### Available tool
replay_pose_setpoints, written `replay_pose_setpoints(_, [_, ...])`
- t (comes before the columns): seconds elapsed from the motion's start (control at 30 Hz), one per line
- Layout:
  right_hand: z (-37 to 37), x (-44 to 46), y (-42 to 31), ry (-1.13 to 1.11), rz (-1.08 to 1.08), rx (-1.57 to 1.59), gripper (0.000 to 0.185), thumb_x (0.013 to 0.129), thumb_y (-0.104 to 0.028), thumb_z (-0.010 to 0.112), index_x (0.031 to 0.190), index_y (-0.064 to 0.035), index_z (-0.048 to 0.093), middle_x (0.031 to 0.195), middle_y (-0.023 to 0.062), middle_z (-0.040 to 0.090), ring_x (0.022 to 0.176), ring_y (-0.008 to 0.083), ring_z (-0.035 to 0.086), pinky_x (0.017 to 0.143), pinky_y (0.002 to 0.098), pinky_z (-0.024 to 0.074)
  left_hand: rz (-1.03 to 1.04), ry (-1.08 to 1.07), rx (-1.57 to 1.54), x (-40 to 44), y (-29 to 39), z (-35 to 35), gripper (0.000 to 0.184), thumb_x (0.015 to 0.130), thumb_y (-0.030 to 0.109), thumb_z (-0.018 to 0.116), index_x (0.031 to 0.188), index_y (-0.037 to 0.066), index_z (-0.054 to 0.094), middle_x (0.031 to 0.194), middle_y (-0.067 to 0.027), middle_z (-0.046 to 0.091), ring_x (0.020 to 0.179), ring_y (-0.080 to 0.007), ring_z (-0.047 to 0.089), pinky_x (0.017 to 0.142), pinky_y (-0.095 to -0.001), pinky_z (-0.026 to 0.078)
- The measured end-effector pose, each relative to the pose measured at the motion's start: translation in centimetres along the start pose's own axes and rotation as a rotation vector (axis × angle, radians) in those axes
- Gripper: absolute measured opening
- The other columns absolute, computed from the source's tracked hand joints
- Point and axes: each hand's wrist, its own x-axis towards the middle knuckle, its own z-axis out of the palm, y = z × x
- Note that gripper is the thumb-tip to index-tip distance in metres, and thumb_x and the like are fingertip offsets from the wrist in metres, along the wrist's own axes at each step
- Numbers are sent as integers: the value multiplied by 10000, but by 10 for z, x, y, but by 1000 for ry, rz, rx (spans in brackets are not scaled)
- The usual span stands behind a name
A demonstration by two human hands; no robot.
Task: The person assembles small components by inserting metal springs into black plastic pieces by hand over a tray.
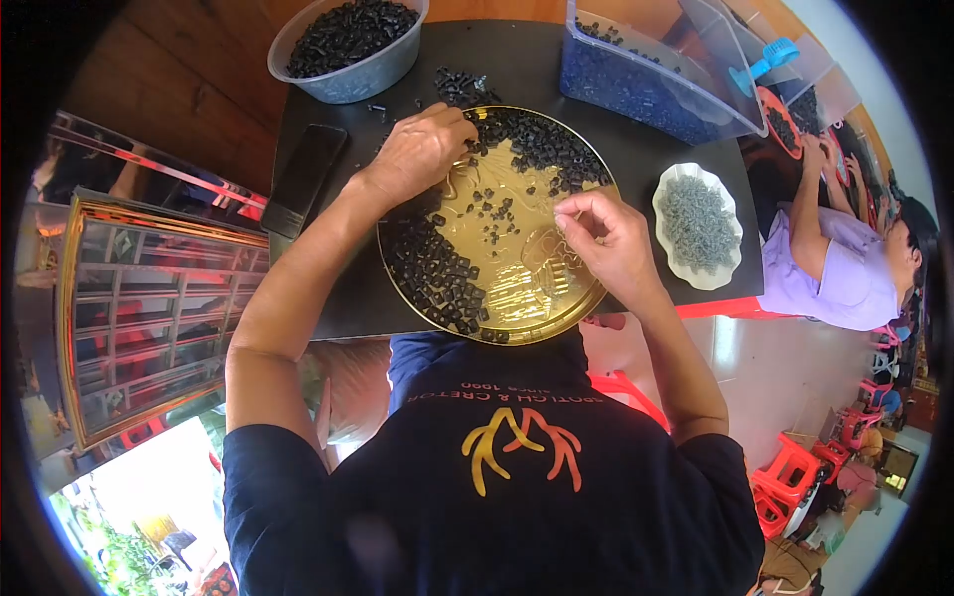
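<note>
A round gold tray (512,320) lies on the dark table, with small black parts (432,273) heaped along its left and upper rim and a few scattered in its middle. At the tray's upper left rim is my left hand (425,149), fingers bent down and together by the black parts; what they hold, if anything, is hidden. Over the tray's right side, my right hand (604,236) has thumb and index finger pinched together, with something too small to make out between them. A white scalloped dish (698,226) of small grey pieces stands right of that hand.
A bowl of black parts (348,74) stands at the back left, a clear bin (636,94) with a blue fan (775,60) at the back right. A dark case (306,179) lies left of the tray. A co-worker (835,248) sits at far right.
</note>
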Motion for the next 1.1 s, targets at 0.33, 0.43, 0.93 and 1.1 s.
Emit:
replay_pose_setpoints(0.33, [3, -6, -1, -13, 27, 80, 114, 833, -48, 700, 938, -27, 662, 828, 58, 649, 620, 104, 573, 572, 257, 462, -122, -43, 42, 9, 2, 1, 130, 814, 102, 633, 930, 43, 638, 907, -103, 627, 911, -310, 603, 809, -408, 494])
replay_pose_setpoints(0.43, [3, -6, -1, 5, 12, 94, 116, 836, -54, 704, 940, -28, 661, 830, 53, 652, 623, 100, 573, 573, 250, 459, -79, -15, -53, 6, 7, -10, 127, 828, 90, 642, 944, 41, 628, 928, -102, 635, 907, -293, 611, 804, -386, 497])
replay_pose_setpoints(0.93, [-10, 26, -59, -185, 188, 776, 178, 914, -95, 674, 1058, 7, 650, 881, 28, 671, 647, 40, 560, 581, 197, 477, -484, 156, -1497, -23, 98, -53, 198, 876, 58, 692, 1062, 19, 639, 964, -95, 687, 862, -131, 629, 776, -265, 510])
replay_pose_setpoints(1.1, [-9, 24, -61, -218, 206, 719, 178, 902, -112, 693, 1029, 8, 659, 818, 16, 652, 644, 44, 571, 586, 207, 493, -465, 132, -1416, -25, 107, -60, 178, 885, 65, 698, 1039, -8, 645, 960, -67, 688, 894, -109, 627, 802, -263, 519])
